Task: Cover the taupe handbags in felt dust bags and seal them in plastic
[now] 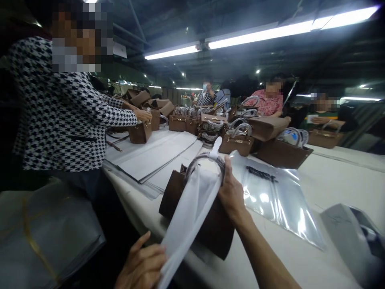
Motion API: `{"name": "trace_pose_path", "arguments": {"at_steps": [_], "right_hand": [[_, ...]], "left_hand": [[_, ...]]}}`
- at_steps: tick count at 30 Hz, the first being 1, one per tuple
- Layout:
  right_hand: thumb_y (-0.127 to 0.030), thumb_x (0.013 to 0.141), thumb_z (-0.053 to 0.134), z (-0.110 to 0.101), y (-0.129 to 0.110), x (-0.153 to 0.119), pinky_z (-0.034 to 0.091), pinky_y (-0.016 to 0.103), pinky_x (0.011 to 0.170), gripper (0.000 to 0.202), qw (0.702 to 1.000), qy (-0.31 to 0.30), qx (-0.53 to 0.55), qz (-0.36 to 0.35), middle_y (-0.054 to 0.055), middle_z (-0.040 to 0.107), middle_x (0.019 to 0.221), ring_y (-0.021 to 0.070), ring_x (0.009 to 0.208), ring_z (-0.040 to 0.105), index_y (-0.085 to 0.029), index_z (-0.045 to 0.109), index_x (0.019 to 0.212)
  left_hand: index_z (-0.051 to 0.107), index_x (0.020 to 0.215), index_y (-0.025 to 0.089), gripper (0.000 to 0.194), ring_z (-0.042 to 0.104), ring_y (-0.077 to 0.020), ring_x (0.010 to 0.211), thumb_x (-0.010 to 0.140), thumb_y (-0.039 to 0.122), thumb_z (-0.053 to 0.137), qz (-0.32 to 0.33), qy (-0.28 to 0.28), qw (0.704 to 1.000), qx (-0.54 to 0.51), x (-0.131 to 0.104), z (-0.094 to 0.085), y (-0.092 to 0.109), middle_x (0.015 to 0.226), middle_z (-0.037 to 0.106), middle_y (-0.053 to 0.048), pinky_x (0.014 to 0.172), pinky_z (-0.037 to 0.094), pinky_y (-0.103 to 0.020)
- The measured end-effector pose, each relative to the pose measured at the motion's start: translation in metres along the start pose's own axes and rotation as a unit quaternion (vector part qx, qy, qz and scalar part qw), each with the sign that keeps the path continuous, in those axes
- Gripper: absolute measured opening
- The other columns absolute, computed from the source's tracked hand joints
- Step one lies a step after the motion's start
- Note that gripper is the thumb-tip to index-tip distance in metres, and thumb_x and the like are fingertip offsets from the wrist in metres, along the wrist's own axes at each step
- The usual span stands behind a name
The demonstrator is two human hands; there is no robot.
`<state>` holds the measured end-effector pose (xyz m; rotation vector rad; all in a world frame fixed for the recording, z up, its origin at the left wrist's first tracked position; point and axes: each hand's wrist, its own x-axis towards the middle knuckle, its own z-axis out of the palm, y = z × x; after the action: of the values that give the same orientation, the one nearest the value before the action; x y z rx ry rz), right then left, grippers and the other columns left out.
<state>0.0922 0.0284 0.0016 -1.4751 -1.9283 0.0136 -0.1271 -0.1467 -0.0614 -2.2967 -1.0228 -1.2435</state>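
Observation:
In front of me a dark brown handbag [215, 226] stands tilted at the table edge. My right hand [233, 192] is closed round the side of its plastic-wrapped handle [192, 166]. A long, thin white sheet [189, 212], folded into a strip, runs from the handle down towards me, across the front of the bag. Its lower end is in my left hand [142, 263], whose fingers are curled against it with one finger raised. A white toothed tab [215, 146] sticks up above the handle.
A clear plastic sleeve [279, 200] lies right of the bag. White sheets [156, 154] are stacked at left. Several brown handbags [237, 143] crowd behind. A co-worker in a houndstooth jacket [60, 108] stands left; others are farther back. A grey-white object [345, 237] sits at right.

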Motion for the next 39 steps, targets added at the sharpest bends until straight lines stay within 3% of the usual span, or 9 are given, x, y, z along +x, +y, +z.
{"name": "trace_pose_path", "arguments": {"at_steps": [2,5,10,14,18,24,30,35,39], "right_hand": [[-0.027,0.081,0.042,0.001,0.005,0.011,0.045,0.04,0.069,0.07,1.0,-0.017,-0.019,-0.002,0.016,0.058,0.108,0.0313,0.083,0.059,-0.018,0.007,0.141],[-0.031,0.082,0.042,0.003,0.014,0.026,0.043,0.04,0.068,0.069,0.999,-0.034,-0.031,0.005,0.017,0.06,0.101,0.0317,0.08,0.059,-0.015,0.01,0.141],[-0.028,0.078,0.046,0.01,0.028,0.038,0.042,0.039,0.069,0.071,0.999,-0.043,-0.02,0.022,0.014,0.062,0.091,0.0312,0.08,0.059,-0.015,0.011,0.14],[-0.025,0.072,0.051,0.014,0.038,0.047,0.042,0.038,0.072,0.077,0.997,-0.058,0.008,0.052,0.013,0.061,0.093,0.0307,0.085,0.058,-0.017,0.012,0.139],[-0.023,0.065,0.057,0.01,0.064,0.055,0.043,0.036,0.075,0.081,0.992,-0.087,0.035,0.083,0.012,0.059,0.101,0.0293,0.09,0.056,-0.018,0.019,0.136],[-0.019,0.061,0.063,-0.01,0.126,0.037,0.046,0.027,0.07,0.053,0.966,-0.211,0.103,0.11,0.006,0.061,0.093,0.019,0.083,0.058,-0.014,0.049,0.112],[-0.021,0.074,0.06,-0.002,0.161,0.028,0.047,0.023,0.056,0.026,0.939,-0.291,0.131,0.128,0.002,0.062,0.078,0.0105,0.062,0.057,-0.011,0.056,0.098],[-0.025,0.075,0.059,-0.03,0.166,0.04,0.05,0.03,0.067,0.042,0.959,-0.226,0.097,0.143,0.007,0.065,0.084,0.0169,0.074,0.06,-0.011,0.052,0.113],[-0.032,0.084,0.048,-0.082,0.123,-0.001,0.043,0.038,0.09,0.049,0.991,-0.098,0.059,0.067,0.008,0.055,0.117,0.0213,0.105,0.053,-0.019,0.039,0.13]], "left_hand": [[0.052,0.095,0.018,0.017,0.057,-0.0203,0.102,0.081,0.01,0.046,-0.034,0.019,0.999,-0.011,-0.003,0.013,-0.009,0.097,0.063,-0.007,0.095,0.044,-0.045],[0.042,0.112,0.017,0.042,0.051,-0.024,0.11,0.075,0.015,0.06,-0.081,0.079,0.993,0.027,-0.008,0.037,-0.017,0.114,0.051,-0.012,0.092,0.046,-0.047],[0.055,0.102,0.02,0.028,0.053,-0.0236,0.108,0.075,0.016,0.061,-0.062,-0.057,0.989,0.12,-0.021,0.07,-0.021,0.109,0.058,-0.009,0.096,0.04,-0.048],[0.06,0.089,0.023,0.014,0.048,-0.0267,0.115,0.077,0.015,0.057,-0.021,-0.059,0.987,0.149,-0.016,0.09,-0.033,0.115,0.057,-0.01,0.098,0.031,-0.058],[0.057,0.083,0.02,0.015,0.043,-0.0244,0.121,0.081,0.009,0.047,0.043,-0.055,0.991,0.117,0.015,0.095,-0.038,0.118,0.057,-0.011,0.101,0.024,-0.06],[0.054,0.077,0.015,0.009,0.049,-0.0221,0.115,0.083,0.016,0.047,0.156,-0.129,0.979,-0.024,0.087,0.092,-0.005,0.115,0.06,-0.008,0.106,0.013,-0.058],[0.052,0.078,0.016,0.009,0.058,-0.0138,0.087,0.084,0.021,0.048,0.136,-0.205,0.965,-0.086,0.13,0.134,0.007,0.092,0.063,-0.002,0.1,0.035,-0.043],[0.054,0.078,0.018,0.008,0.057,-0.0138,0.087,0.083,0.022,0.048,0.084,-0.25,0.956,-0.127,0.135,0.148,0.002,0.09,0.061,-0.002,0.097,0.039,-0.038],[0.053,0.079,0.018,0.004,0.058,-0.0144,0.086,0.081,0.019,0.05,0.063,-0.235,0.959,-0.149,0.135,0.145,0.003,0.091,0.062,-0.001,0.098,0.039,-0.04]]}}
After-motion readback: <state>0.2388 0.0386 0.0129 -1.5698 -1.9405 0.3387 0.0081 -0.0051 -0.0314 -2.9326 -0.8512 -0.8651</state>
